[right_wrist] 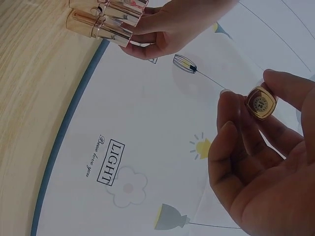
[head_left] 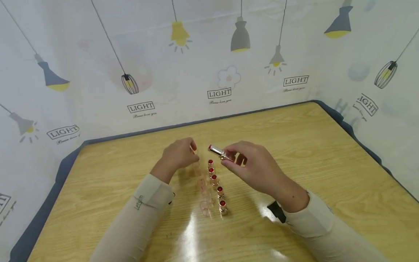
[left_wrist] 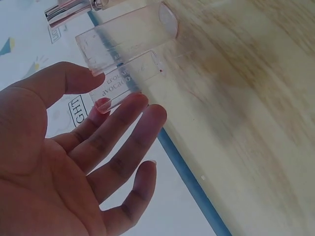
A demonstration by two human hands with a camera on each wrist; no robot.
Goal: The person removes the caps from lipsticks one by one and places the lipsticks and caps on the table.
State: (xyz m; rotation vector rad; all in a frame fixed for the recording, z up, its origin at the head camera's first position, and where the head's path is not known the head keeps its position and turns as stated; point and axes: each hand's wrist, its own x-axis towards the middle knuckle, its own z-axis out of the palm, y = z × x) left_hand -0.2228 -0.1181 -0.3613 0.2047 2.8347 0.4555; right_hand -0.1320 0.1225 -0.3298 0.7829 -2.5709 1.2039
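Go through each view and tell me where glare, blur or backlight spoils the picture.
Head view: a white glare streak on the table washes out the wood grain below the clear caps. Left wrist view: the tabletop is blurred, and the left hand is dim. Right wrist view: the right hand is dark against the bright backdrop.

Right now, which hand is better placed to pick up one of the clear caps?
Probably the left hand: its fingertips already touch a clear cap, while the right hand grips a lipstick.

lipsticks (head_left: 216, 182): red tips, gold bases
caps (head_left: 203, 193): clear
table (head_left: 311, 153): light wood grain
backdrop (head_left: 163, 65): white, lamp prints
sleeves (head_left: 131, 222): beige
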